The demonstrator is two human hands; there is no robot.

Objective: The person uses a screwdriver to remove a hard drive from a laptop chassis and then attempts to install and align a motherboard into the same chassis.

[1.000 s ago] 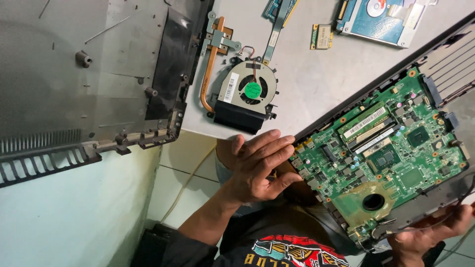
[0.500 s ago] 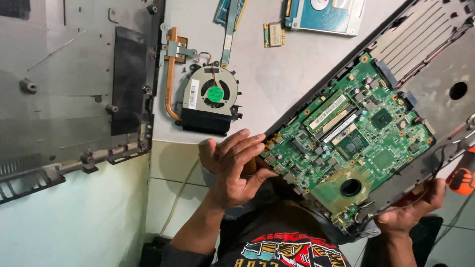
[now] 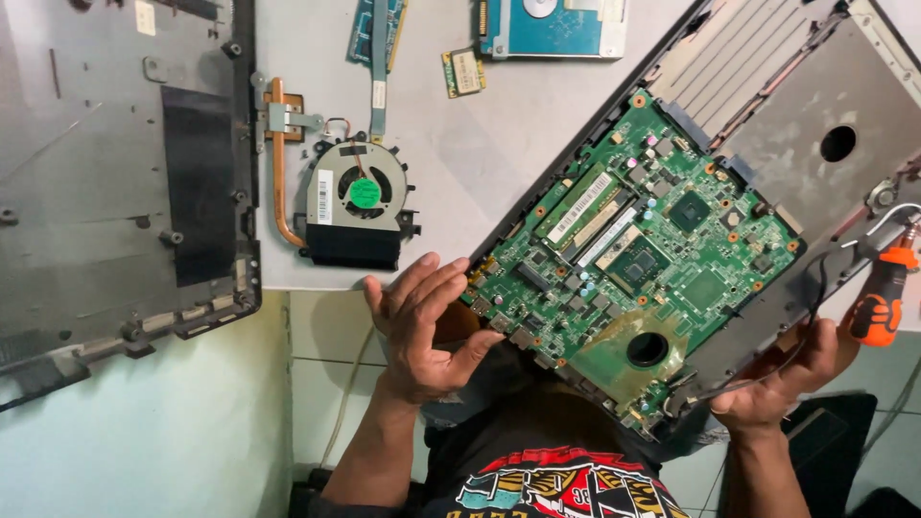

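Hands apart: left hand (image 3: 422, 331) open-fingered against green motherboard (image 3: 638, 254) edge, right hand (image 3: 782, 379) clamped under laptop chassis (image 3: 825, 115). Cooling fan (image 3: 360, 201) just above left hand; orange screwdriver (image 3: 883, 297) beside right.

Glossy green circuit board (image 3: 652, 240), copper heat pipe (image 3: 279, 173)

Repair workshop, circuit board (image 3: 638, 254), cooling fan (image 3: 357, 203), screwdriver (image 3: 881, 297)
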